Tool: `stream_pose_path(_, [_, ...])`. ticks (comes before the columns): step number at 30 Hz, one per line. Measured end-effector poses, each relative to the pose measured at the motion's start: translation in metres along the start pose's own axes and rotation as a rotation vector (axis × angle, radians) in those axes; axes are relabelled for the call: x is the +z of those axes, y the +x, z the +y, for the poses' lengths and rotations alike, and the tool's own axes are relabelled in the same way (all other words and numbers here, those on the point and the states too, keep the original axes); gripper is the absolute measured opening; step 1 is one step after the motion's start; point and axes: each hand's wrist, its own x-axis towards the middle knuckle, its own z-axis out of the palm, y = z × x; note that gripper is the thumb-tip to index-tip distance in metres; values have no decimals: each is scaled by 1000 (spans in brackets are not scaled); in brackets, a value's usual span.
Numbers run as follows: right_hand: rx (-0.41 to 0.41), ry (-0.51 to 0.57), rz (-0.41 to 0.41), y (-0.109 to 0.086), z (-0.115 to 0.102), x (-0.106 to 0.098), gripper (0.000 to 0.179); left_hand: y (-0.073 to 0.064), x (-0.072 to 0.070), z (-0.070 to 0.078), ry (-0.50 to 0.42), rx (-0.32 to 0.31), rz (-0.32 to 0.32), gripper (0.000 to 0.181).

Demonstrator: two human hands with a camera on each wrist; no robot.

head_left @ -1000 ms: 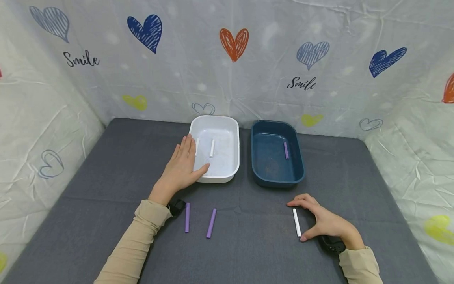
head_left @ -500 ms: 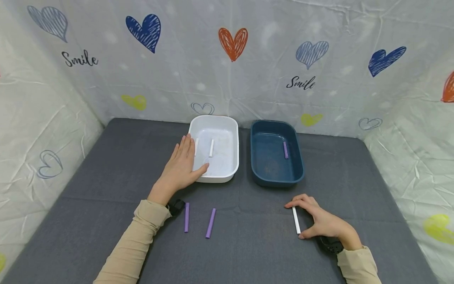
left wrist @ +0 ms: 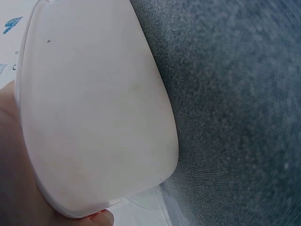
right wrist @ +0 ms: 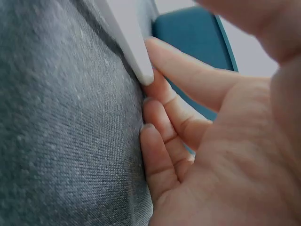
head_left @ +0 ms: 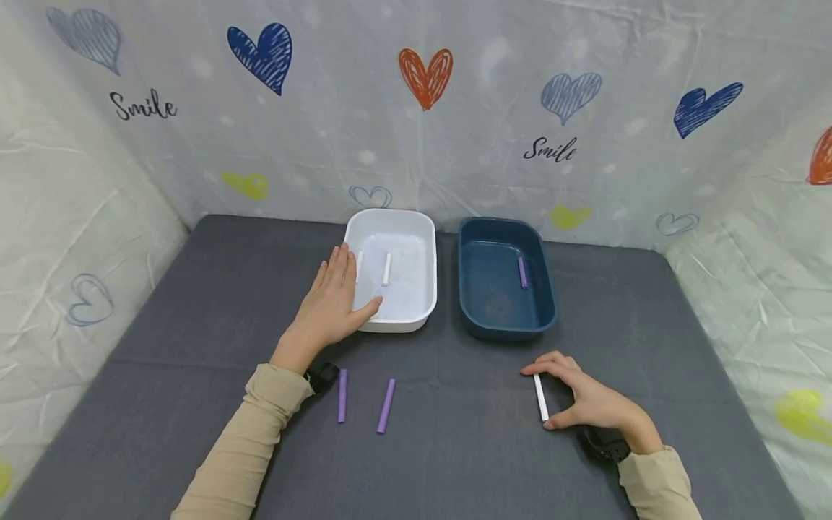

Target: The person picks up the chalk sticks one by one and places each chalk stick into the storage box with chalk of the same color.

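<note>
In the head view, my right hand [head_left: 585, 397] pinches a white chalk stick [head_left: 541, 399] end to end, thumb at the near end and index finger at the far end. The right wrist view shows the chalk [right wrist: 128, 42] low over the grey cloth, its tip against the fingers. My left hand [head_left: 328, 300] rests with straight fingers along the left rim of a white plastic tub [head_left: 425, 289]. Two white chalk sticks lie inside that tub, one [head_left: 387, 269] in the middle and one [head_left: 360, 267] partly hidden by the left fingers.
A dark blue tub [head_left: 507, 318] stands right of the white one, with a purple chalk stick [head_left: 523, 273] inside. Two more purple chalk sticks lie on the grey cloth [head_left: 455, 448], one [head_left: 342, 396] near the left wrist, another [head_left: 386, 406] further right. A printed curtain [head_left: 487, 94] hangs behind.
My right thumb and index finger have closed onto the ends of the white chalk stick, and it has shifted slightly left and away from me. My left hand stays on the tub.
</note>
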Motion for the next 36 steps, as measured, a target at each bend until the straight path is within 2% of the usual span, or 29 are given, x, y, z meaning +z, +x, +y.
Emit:
stream_pose_path(11, [-60, 41, -46, 8, -2, -1, 72, 0, 2, -3, 5, 1, 21, 99])
stream_pose_path(18, [-90, 59, -61, 18, -11, 1, 70, -1, 2, -4, 5, 6, 30, 99])
stream_pose_path(29, [-154, 80, -115, 38, -18, 6, 67, -1, 0, -2, 7, -4, 11, 99])
stream_pose_path(36, [-156, 95, -141, 49, -25, 9, 66, 0, 0, -2, 6, -2, 10, 99])
